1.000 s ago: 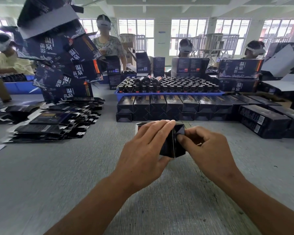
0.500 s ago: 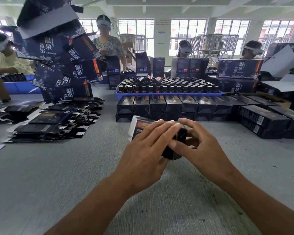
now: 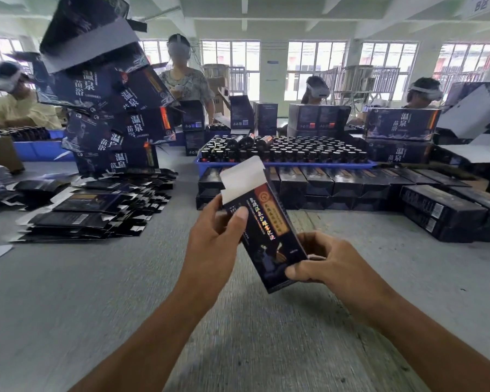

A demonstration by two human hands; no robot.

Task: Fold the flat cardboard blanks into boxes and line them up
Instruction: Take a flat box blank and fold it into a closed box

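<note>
The box [image 3: 262, 230] in the hands serves as landmark. Its lower right corner is covered by the right hand [image 3: 327, 260], and its left edge by the left hand [image 3: 212, 239], so the closed bottom end cannot be made out. The small print on its dark face is too blurred to read.

The box is held up, tilted, above the grey table [image 3: 68, 306], with its white top flap [image 3: 242, 175] standing open at the far end. The left grip is clenched around the box's upper left edge, thumb on the front face. The right grip pinches the lower right corner, thumb on the face.

Behind the box lies a row of folded boxes [image 3: 337, 183], stacked in two layers. Behind that row stands a blue tray [image 3: 283, 164] full of dark bottles [image 3: 309, 148], a few lying on top. To the left of the box sits a pile of flat blanks [image 3: 91, 210], and beyond it a leaning stack of larger cartons [image 3: 111, 108]. Far behind, people in headsets work before a wall of windows [image 3: 314, 63]; their faces are blurred.
</note>
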